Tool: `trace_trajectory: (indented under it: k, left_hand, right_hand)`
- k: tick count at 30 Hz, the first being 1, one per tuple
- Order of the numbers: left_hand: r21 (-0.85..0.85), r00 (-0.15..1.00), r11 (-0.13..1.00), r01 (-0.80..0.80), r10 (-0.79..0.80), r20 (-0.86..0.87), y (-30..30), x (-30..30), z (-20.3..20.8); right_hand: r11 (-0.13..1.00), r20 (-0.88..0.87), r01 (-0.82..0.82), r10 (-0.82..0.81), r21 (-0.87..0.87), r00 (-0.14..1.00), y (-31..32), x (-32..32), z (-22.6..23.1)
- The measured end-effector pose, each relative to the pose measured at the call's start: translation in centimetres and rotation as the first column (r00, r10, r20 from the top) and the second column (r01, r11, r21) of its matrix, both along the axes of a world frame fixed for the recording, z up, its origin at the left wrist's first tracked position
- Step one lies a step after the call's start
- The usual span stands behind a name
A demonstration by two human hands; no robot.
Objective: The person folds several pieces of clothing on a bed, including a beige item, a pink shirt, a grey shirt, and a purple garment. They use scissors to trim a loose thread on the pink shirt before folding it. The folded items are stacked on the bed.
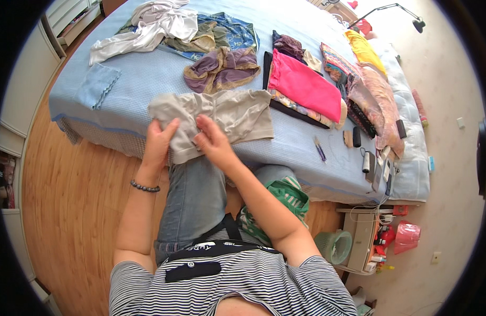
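A pale grey pair of shorts [237, 113] lies spread and creased at the bed's near edge, one end hanging over my knees. My left hand [159, 141] is at its near left side, thumb on top and the other fingers partly hidden, closed on the cloth. On the middle of the fabric rests my right hand [215, 143], its fingers stretched and the thumb apart. Just beyond lies a crumpled purple and tan garment [222, 71]. A folded light blue cloth [97, 86] sits to the left.
White clothing [161, 26] and a blue printed garment [237, 31] lie at the back. Right of the shorts are a folded pink garment [306, 87], pens [320, 149] and small devices. A green striped cloth [285, 203] lies on my lap, near a bin [333, 247].
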State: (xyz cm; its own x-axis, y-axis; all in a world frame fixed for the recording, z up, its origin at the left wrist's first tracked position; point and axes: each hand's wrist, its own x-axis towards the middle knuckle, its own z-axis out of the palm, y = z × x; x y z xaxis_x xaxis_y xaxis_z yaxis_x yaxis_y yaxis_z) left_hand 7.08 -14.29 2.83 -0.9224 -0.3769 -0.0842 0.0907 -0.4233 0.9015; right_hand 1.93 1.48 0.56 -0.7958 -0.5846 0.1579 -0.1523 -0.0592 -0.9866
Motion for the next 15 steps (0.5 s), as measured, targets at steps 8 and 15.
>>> trace_trajectory:
  k: [8, 15]
  left_hand:
    - [-0.235, 0.938, 0.909, 0.346, -0.332, 0.095, 6.9, -8.3, -1.4]
    - [-0.991, 0.983, 0.107, -0.084, -0.153, -0.1, 4.9, -8.6, -0.8]
  right_hand:
    - [0.932, 0.654, 0.299, -0.096, -0.206, 0.75, 6.6, -5.9, 0.4]
    - [0.806, -0.39, 0.53, -0.413, 0.263, 0.823, 7.2, -5.1, -1.0]
